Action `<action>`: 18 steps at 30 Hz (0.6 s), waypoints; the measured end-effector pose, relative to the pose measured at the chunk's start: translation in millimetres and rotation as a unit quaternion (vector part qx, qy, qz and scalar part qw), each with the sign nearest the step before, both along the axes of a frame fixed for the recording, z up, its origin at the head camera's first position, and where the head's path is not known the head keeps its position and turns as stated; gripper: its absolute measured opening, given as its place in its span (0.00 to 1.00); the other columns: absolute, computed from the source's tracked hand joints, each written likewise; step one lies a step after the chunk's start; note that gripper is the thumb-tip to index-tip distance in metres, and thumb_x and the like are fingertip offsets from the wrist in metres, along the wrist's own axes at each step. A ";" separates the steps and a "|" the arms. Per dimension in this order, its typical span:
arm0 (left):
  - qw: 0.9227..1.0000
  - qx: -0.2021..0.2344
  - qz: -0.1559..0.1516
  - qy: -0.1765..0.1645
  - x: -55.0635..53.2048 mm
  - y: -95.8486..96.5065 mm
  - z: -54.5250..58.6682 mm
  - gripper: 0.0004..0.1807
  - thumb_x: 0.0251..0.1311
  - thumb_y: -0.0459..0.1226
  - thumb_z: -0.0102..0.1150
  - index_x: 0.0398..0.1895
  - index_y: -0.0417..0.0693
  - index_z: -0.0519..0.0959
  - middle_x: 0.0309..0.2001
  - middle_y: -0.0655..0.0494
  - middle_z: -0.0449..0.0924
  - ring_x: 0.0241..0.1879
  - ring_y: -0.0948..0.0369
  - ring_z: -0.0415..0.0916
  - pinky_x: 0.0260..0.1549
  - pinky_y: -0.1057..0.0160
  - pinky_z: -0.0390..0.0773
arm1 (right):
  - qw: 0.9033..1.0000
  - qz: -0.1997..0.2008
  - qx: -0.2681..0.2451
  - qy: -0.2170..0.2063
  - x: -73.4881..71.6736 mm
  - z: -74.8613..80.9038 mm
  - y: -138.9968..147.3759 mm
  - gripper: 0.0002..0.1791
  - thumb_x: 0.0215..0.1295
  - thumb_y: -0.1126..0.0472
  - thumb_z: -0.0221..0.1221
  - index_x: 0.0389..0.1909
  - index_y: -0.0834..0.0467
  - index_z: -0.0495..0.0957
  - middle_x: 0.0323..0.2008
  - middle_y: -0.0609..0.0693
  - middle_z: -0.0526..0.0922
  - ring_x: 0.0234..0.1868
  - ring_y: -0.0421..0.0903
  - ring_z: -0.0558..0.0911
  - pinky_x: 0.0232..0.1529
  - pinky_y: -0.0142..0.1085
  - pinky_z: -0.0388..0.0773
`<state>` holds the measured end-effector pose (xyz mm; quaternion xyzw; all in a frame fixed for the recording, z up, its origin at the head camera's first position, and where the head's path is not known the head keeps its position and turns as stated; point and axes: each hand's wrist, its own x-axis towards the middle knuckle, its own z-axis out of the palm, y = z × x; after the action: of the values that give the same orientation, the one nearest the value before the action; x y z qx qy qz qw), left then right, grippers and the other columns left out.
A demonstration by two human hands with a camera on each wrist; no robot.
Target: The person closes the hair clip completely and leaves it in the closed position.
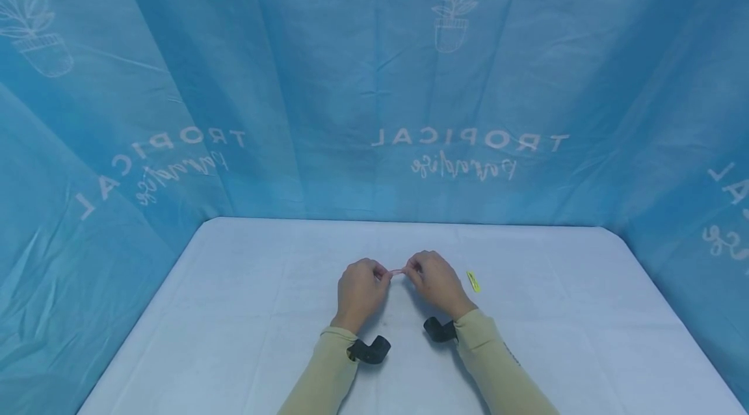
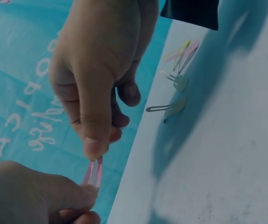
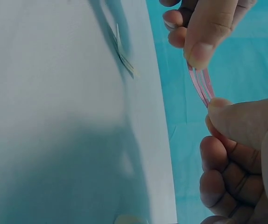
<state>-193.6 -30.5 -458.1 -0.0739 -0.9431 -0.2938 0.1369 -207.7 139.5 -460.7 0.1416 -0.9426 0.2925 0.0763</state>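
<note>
Between my two hands stretches a pink snap hair clip [image 1: 397, 272], its slotted metal body plain in the left wrist view [image 2: 95, 173]. My left hand [image 1: 361, 293] pinches one end with thumb and fingers. At the other end, my right hand [image 1: 437, 282] grips it in the same way. The clip is held above the table, slightly bowed in the right wrist view [image 3: 201, 85]. Its two tips are hidden under the thumbs.
A yellow hair clip [image 1: 473, 281] lies right of my right hand on the white table [image 1: 281, 298]. The left wrist view shows several more clips, among them a pink clip [image 2: 189, 55] and a pale-ended clip [image 2: 173, 108]. Blue curtains [image 1: 328, 90] surround the table.
</note>
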 end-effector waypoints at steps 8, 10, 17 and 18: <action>1.000 0.003 -0.008 -0.008 -0.4 -0.1 -0.5 0.06 0.59 0.40 0.71 0.29 0.47 0.87 0.26 0.60 0.80 0.25 0.65 0.73 0.29 0.64 0.75 | 0.999 -0.020 -0.030 -0.016 -0.1 -1.4 -0.3 0.05 0.67 0.60 0.65 0.33 0.57 0.83 0.32 0.47 0.82 0.39 0.46 0.80 0.44 0.45 0.77; 1.000 0.003 -0.011 -0.004 -0.4 -0.4 -0.7 0.07 0.59 0.40 0.71 0.29 0.47 0.87 0.26 0.60 0.81 0.26 0.65 0.74 0.29 0.64 0.76 | 0.999 -0.023 -0.031 -0.022 -0.4 -1.1 -0.4 0.04 0.68 0.61 0.64 0.34 0.57 0.83 0.33 0.47 0.82 0.39 0.47 0.80 0.45 0.45 0.77; 1.000 0.017 -0.009 -0.008 -2.9 -0.9 -3.5 0.06 0.59 0.40 0.71 0.29 0.47 0.87 0.26 0.60 0.81 0.25 0.66 0.73 0.27 0.64 0.74 | 0.999 -0.019 -0.035 -0.031 -1.1 0.1 0.0 0.03 0.68 0.62 0.63 0.34 0.56 0.83 0.33 0.47 0.82 0.38 0.46 0.79 0.45 0.45 0.77; 1.000 0.020 -0.009 -0.011 -3.3 -0.9 -4.0 0.06 0.59 0.40 0.70 0.29 0.47 0.87 0.26 0.60 0.81 0.25 0.66 0.73 0.27 0.64 0.74 | 0.999 -0.018 -0.038 -0.031 -1.3 -0.2 0.2 0.04 0.68 0.62 0.63 0.34 0.57 0.83 0.33 0.47 0.82 0.38 0.46 0.79 0.44 0.45 0.77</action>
<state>-196.9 -31.4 -462.0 -0.0764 -0.9378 -0.3145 0.1253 -209.0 139.7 -460.9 0.1128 -0.9351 0.3308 0.0577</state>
